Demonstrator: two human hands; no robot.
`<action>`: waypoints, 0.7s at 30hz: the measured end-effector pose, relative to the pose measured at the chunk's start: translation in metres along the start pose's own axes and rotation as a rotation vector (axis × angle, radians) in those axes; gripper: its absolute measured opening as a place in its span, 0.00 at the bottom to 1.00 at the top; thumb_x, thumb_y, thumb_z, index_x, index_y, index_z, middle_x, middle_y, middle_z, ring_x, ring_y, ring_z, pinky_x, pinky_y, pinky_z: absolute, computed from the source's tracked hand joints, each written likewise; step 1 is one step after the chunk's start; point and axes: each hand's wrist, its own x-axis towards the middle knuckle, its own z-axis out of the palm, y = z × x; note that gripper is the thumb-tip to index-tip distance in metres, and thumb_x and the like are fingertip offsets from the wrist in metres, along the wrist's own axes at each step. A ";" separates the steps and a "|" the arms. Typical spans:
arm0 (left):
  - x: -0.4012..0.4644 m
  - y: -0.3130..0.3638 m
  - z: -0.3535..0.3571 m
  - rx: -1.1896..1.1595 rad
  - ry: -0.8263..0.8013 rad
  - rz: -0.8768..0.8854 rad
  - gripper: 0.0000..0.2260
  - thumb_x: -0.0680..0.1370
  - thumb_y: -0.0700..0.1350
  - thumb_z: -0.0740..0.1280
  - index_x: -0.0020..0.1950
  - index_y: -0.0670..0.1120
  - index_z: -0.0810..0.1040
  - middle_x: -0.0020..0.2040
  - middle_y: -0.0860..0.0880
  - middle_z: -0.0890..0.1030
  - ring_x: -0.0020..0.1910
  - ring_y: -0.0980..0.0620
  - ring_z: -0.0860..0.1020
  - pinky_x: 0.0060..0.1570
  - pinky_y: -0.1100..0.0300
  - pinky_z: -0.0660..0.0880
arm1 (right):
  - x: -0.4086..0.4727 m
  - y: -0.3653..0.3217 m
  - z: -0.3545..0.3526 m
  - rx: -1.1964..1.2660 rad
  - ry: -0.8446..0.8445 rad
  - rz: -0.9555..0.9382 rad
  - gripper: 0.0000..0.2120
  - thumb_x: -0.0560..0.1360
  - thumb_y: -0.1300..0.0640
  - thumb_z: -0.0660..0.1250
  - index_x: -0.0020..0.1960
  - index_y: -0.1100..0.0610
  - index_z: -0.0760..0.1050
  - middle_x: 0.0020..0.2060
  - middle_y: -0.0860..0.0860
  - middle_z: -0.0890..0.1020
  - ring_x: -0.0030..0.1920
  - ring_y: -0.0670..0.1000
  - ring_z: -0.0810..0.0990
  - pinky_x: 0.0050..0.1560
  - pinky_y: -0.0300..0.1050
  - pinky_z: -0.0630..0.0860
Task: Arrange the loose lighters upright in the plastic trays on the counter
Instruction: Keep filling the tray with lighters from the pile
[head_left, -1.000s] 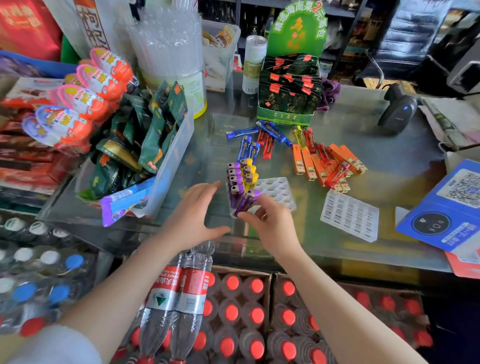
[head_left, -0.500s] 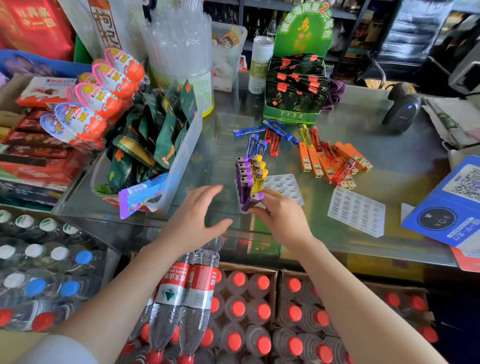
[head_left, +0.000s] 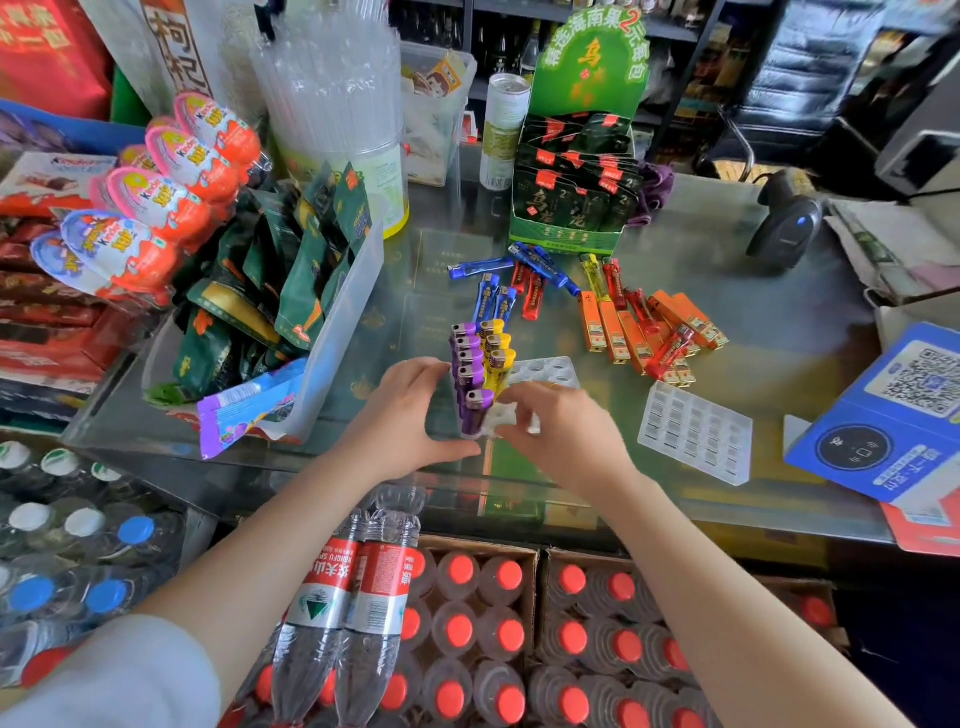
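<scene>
on the glass counter (head_left: 727, 270) a clear moulded plastic tray (head_left: 550, 370), dimpled with round sockets, sat just in front of the person. a row of purple lighters (head_left: 470, 374) stood upright along its left side, slim glossy bodies with metal caps, and a shorter row of yellow lighters (head_left: 497, 358) stood beside them, touching.

the left hand (head_left: 410, 415) cupped the tray's left side, fingers bent beside the purple row and thumb stretched along the near edge under the nearest lighter; whether it truly gripped could not be told. the right hand (head_left: 561, 431) lay over the tray's near right part, fingers curled and pinching the pale plastic edge just beside the front purple lighter, though motion blur smeared the fingertips.

further back, blue lighters (head_left: 498, 291) and red lighters (head_left: 530, 291) lay flat and loose on the glass, and a heap of flat orange lighters (head_left: 654, 327), boxy and rectangular, lay to the right with a few red ones across them. a second tray (head_left: 696, 434), clear with a grid of small rectangular slots, lay flat and well apart to the right.

a green cardboard display box (head_left: 571, 228) of dark sachets stood behind the loose pile, a black barcode scanner (head_left: 787, 223) at the far right, and a clear plastic bin (head_left: 343, 312) of foil packets at the left.
</scene>
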 end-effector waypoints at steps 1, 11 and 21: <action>0.003 0.000 0.001 0.012 -0.002 0.000 0.36 0.62 0.61 0.72 0.64 0.46 0.69 0.62 0.48 0.70 0.64 0.49 0.64 0.65 0.55 0.61 | 0.002 0.005 -0.006 0.042 0.045 0.011 0.08 0.74 0.55 0.66 0.52 0.54 0.78 0.39 0.47 0.80 0.39 0.50 0.78 0.38 0.46 0.76; 0.012 -0.016 -0.006 0.012 -0.031 0.005 0.37 0.57 0.64 0.70 0.61 0.50 0.69 0.61 0.53 0.70 0.63 0.53 0.66 0.63 0.60 0.60 | 0.099 0.024 0.003 0.108 0.021 0.361 0.10 0.77 0.56 0.57 0.52 0.58 0.74 0.44 0.54 0.80 0.42 0.55 0.78 0.39 0.46 0.74; -0.001 -0.022 -0.014 -0.070 -0.021 0.002 0.39 0.58 0.63 0.70 0.67 0.53 0.65 0.61 0.60 0.64 0.63 0.61 0.60 0.62 0.65 0.55 | 0.134 0.016 0.008 0.141 0.014 0.624 0.18 0.72 0.52 0.67 0.30 0.56 0.62 0.28 0.50 0.70 0.31 0.54 0.72 0.30 0.41 0.65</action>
